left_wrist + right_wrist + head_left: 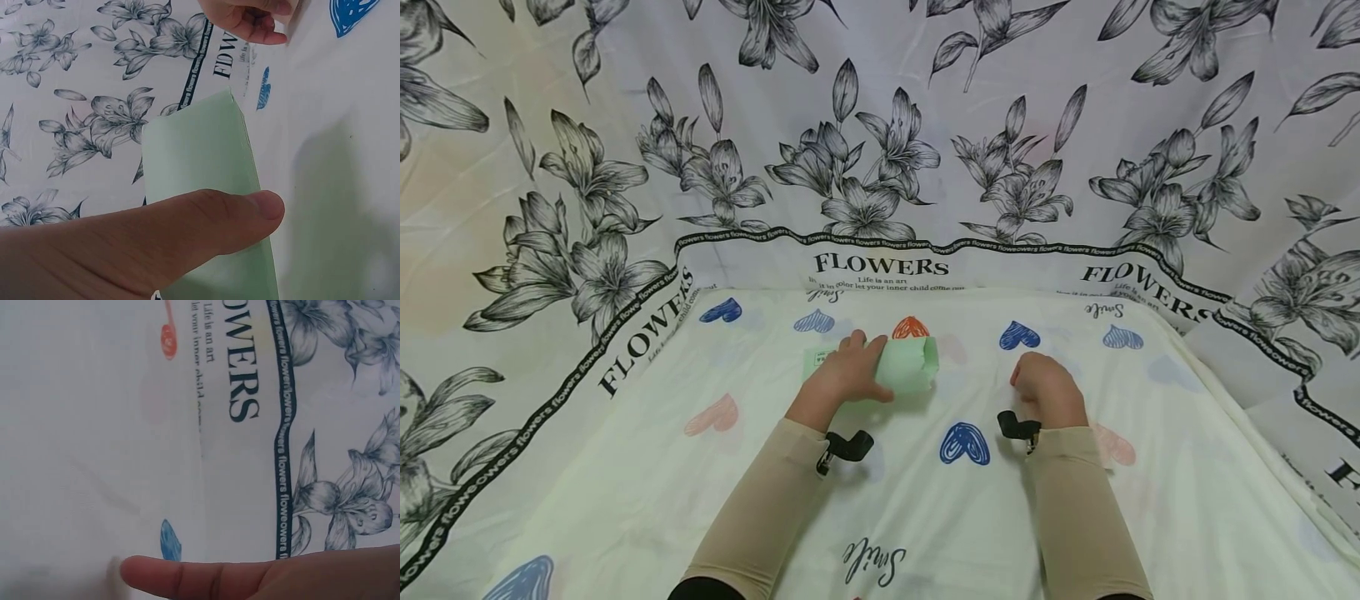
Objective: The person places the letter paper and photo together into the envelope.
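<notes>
A pale green, box-like packet (907,367) lies near the middle of the cloth, with a small patch of print by its left end. My left hand (850,371) holds it from above, the fingers over its top and the thumb along the near side. From the left wrist, the thumb (212,219) crosses the plain green face (194,150) to its edge. Over to the right, my right hand (1051,387) is apart from the packet, low over the cloth with loosely curled fingers. Nothing is visible in it; one finger (187,575) shows in the right wrist view.
A white cloth (760,500) printed with blue, pink and red hearts covers the surface. Behind and along the sides stands a white fabric (805,108) with black lily drawings and a dark lettered border. Black straps (850,446) sit on both wrists.
</notes>
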### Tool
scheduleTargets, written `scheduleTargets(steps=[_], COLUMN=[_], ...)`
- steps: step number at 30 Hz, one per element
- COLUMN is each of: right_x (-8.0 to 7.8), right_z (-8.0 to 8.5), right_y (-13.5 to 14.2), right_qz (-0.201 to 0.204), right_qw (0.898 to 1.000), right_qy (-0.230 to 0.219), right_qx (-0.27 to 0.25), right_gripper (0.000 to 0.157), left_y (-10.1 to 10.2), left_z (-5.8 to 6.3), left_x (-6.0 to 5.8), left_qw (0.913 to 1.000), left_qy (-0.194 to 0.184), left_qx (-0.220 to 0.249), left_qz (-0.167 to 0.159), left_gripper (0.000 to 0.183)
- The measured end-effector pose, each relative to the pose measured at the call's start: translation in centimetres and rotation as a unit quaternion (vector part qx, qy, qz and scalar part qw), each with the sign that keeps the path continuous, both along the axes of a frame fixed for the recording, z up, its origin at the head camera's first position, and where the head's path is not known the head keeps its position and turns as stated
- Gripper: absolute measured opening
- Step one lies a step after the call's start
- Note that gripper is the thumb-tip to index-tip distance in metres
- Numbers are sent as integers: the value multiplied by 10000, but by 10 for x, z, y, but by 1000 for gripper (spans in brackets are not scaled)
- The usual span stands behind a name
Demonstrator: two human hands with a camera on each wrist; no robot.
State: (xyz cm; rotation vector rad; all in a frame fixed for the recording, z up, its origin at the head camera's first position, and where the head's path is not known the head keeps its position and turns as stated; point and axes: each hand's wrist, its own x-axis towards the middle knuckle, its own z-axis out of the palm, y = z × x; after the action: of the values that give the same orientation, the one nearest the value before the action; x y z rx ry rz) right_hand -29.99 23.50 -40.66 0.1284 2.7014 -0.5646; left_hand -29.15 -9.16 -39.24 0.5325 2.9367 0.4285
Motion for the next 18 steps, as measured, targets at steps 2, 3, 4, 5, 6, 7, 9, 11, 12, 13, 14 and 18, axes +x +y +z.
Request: scheduleTargets(steps=[2,3,4,5,6,7,9,11,12,13,14,18], right_x=[2,2,2,2,2,1,2,5,6,8,9,14], right_z=[4,5,6,7,8,8,10,15,17,20,24,38], right_y=[0,0,0,0,-1,-2,-4,-6,-7,-8,-9,-15], right_qz=[96,165,194,256,296,338,362,388,408,437,500,773], right_qw=[10000,9999,9998,9996,9995,9994,9993,9990,9985,9976,9963,9896], right_qy=[10,9,-10,-11,-13,2,40,185,289,416,556,1045], right_qx=[16,42,50,91,105,109,37,-107,-217,-325,-417,-619], right_gripper=[21,21,21,21,21,20,22,27,30,32,34,36], left_y=[0,0,0,0,0,0,1,1,1,1,0,-1], left_z=[0,0,0,1,1,1,1,1,1,1,1,0], left_x=[0,0,0,0,0,0,-1,-1,-1,-1,-1,-1], left_qw=[10000,10000,10000,10000,10000,10000,10000,10000,10000,10000,10000,10000], left_qy=[1,2,4,5,2,-1,-2,0,4,8,7,9], left_qx=[0,0,-2,-5,-7,-10,-10,7,15,18,22,28], left_qz=[3,3,4,3,1,1,-4,-17,-19,-22,-25,-25], left_gripper=[104,103,103,103,103,103,103,103,103,104,104,104])
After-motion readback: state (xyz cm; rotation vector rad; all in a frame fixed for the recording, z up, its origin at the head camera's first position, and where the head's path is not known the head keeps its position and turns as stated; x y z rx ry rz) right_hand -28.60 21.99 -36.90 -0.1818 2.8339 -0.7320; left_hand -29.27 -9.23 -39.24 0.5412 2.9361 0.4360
